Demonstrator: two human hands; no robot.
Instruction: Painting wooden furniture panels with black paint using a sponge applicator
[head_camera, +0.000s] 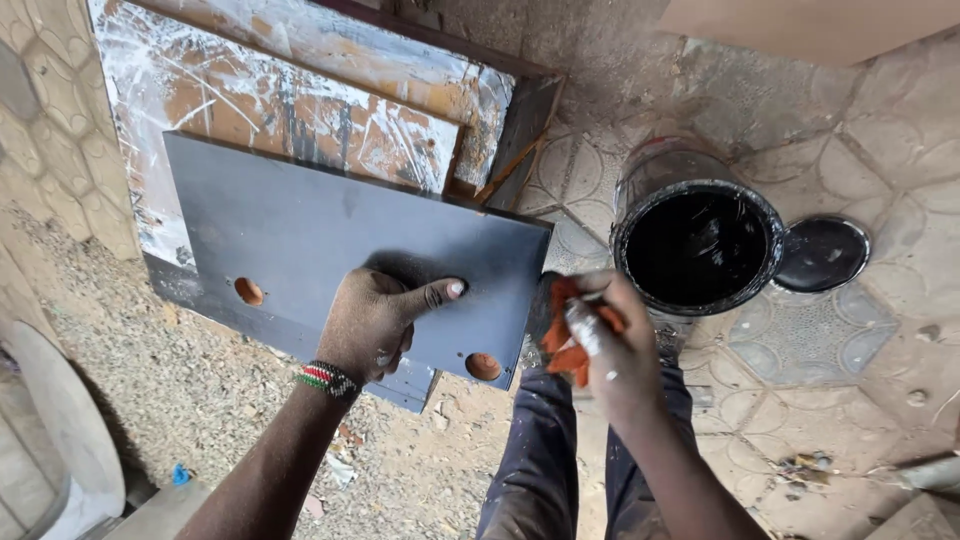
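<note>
— Where was the grey board (330, 230) found, and how was it held?

— It was laid flat on a paint-smeared panel (250, 90), left of the paint can (697, 245). Its near edge was gripped by the left hand (375, 320): the thumb was pressed on the top face, the fingers were curled under the edge. Two round holes were seen in the board, one (248, 291) left of that hand and one (483, 366) right of it, near the corner towards the can.

— And the right hand (610, 345)?

— It was closed around an orange rag (565, 340), held just beside the can, at its near left side and close to the board's corner. White smears were noted on the fingers.

— What was seen in the can?

— It was open and filled with black paint. A round black lid (822, 253) was laid on the patterned floor (850, 150), touching or almost touching the can's right side.

— Anything else?

— A beaded wristband (327, 378) was worn on the left wrist, and dark trousers (545, 450) were seen below the can.
</note>
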